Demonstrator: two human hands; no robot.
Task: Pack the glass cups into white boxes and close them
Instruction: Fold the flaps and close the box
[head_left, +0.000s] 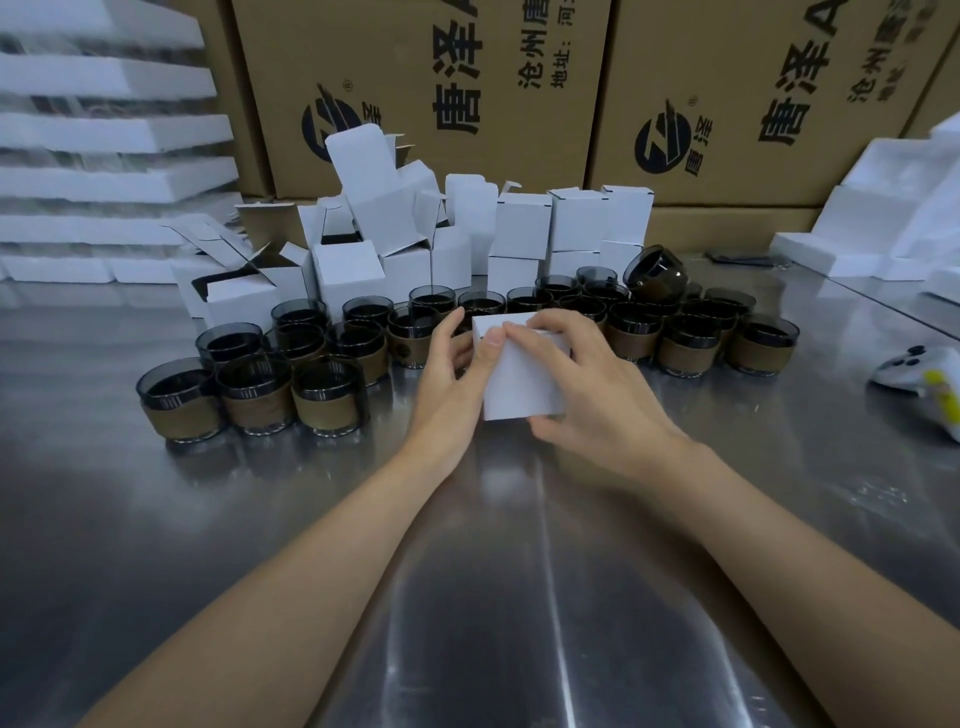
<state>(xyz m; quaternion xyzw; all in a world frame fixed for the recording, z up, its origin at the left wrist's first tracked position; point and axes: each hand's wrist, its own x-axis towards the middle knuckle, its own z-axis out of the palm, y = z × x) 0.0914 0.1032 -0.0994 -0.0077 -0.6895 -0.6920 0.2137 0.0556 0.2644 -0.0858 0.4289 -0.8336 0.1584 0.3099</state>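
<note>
A small white box (522, 382) stands on the steel table in the middle, its top flap down. My left hand (449, 382) grips its left side with the thumb on the top edge. My right hand (597, 384) wraps its right side, fingers over the top and thumb low at the front. Whatever is inside the box is hidden. Several dark glass cups with brown sleeves (322, 397) stand in rows left and right behind the box; one cup (655, 273) lies tipped on the others. A heap of white boxes (395, 244), some with open flaps, is piled behind the cups.
Big brown cartons (431, 93) with printed characters wall off the back. White foam trays (104, 171) are stacked at the left, and more foam pieces (883, 218) sit at the right. A white and yellow device (930, 382) lies at the table's right edge.
</note>
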